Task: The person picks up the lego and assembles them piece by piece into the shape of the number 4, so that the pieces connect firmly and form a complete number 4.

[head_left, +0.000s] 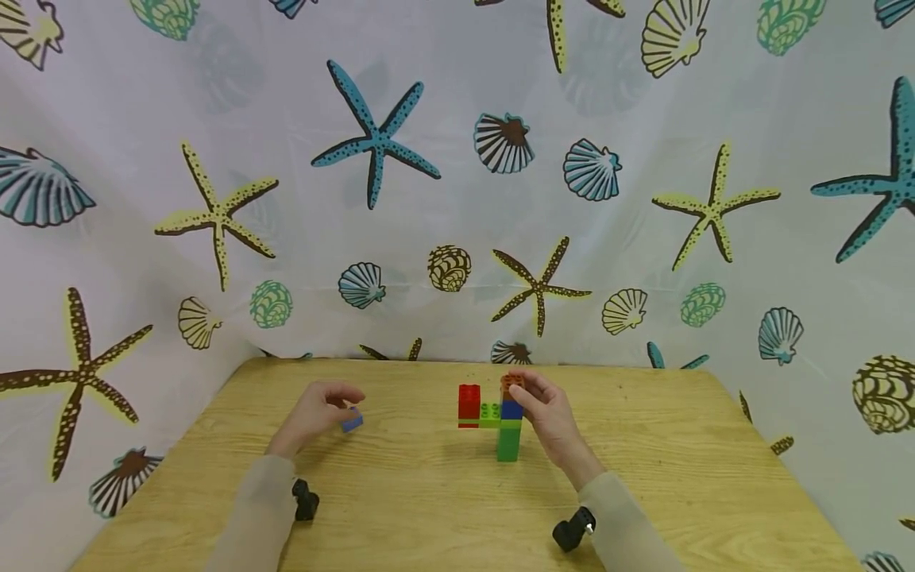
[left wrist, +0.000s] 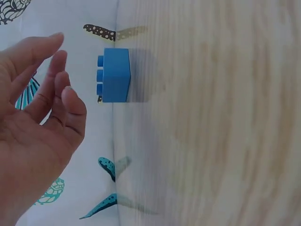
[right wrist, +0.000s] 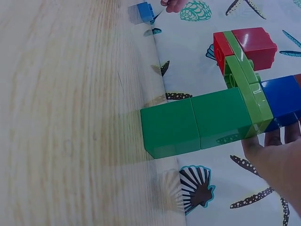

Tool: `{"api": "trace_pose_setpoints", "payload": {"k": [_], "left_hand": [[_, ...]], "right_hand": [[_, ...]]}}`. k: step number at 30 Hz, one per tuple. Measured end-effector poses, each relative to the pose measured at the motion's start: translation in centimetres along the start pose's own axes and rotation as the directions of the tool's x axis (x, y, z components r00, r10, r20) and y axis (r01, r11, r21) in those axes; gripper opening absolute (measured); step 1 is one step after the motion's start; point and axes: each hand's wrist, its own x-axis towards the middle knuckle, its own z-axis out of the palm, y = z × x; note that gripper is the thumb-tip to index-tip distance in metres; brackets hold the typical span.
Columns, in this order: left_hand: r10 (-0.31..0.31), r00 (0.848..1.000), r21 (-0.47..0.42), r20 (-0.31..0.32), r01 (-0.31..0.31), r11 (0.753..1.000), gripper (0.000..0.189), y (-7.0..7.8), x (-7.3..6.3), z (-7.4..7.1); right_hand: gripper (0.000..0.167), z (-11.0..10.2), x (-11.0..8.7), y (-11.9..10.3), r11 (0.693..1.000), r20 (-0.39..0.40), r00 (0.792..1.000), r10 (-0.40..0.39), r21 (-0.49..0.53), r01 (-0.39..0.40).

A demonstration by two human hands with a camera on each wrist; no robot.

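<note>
A loose blue toy brick (left wrist: 116,75) with studs rests on the table at the left. My left hand (head_left: 319,413) hovers right beside it. In the left wrist view, this hand's fingers are loosely bent and a gap separates them from the brick. My right hand (head_left: 549,413) grips the top of an upright toy-brick structure. That structure has green bricks (right wrist: 197,123) at its base, a lime-green crosspiece (head_left: 490,416), a blue brick (right wrist: 281,101) and an orange-brown brick (head_left: 511,384) on top. A red brick (head_left: 469,401) sits on the crosspiece's left end.
Both hands are over a light wooden table (head_left: 422,508). Behind and at the sides hangs a white curtain (head_left: 300,238) printed with starfish and shells. Black wrist devices (head_left: 305,500) are strapped at both sleeves.
</note>
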Motion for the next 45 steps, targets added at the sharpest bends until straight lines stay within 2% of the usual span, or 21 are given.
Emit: {"api": "trace_pose_setpoints", "payload": {"k": [6, 10, 15, 20, 26, 36, 45], "left_hand": [[-0.070, 0.997, 0.047, 0.044, 0.068, 0.997, 0.039, -0.7, 0.2, 0.0], [-0.121, 0.992, 0.066, 0.047, 0.117, 0.991, 0.040, -0.7, 0.2, 0.2], [-0.151, 0.987, 0.108, 0.063, 0.143, 0.984, 0.042, -0.8, 0.4, 0.5], [-0.138, 0.986, 0.125, 0.092, 0.127, 0.984, 0.044, -0.9, 0.6, 0.6], [-0.145, 0.984, 0.129, 0.098, 0.132, 0.983, 0.044, -1.0, 0.5, 0.6], [-0.150, 0.984, 0.149, 0.099, 0.134, 0.980, 0.042, -0.8, 0.5, 0.8], [-0.110, 0.987, 0.105, 0.114, 0.098, 0.990, 0.045, 0.7, 0.5, 1.6]], "right_hand": [[0.048, -0.1, -0.1, 0.0, 1.000, 0.010, 1.000, -0.008, -0.009, 0.008], [0.046, -0.1, -0.1, 0.0, 1.000, 0.013, 1.000, -0.016, -0.003, 0.016], [0.043, -0.1, -0.1, -0.1, 1.000, 0.010, 1.000, -0.010, 0.022, 0.010], [0.041, 0.0, -0.1, -0.1, 1.000, 0.005, 1.000, -0.004, 0.016, 0.004], [0.034, 0.0, -0.1, -0.1, 1.000, 0.002, 1.000, -0.002, 0.022, 0.002], [0.035, 0.1, 0.0, 0.1, 1.000, 0.011, 1.000, -0.009, 0.015, 0.009], [0.037, 0.0, -0.1, 0.0, 1.000, 0.018, 1.000, -0.011, 0.010, 0.011]]}}
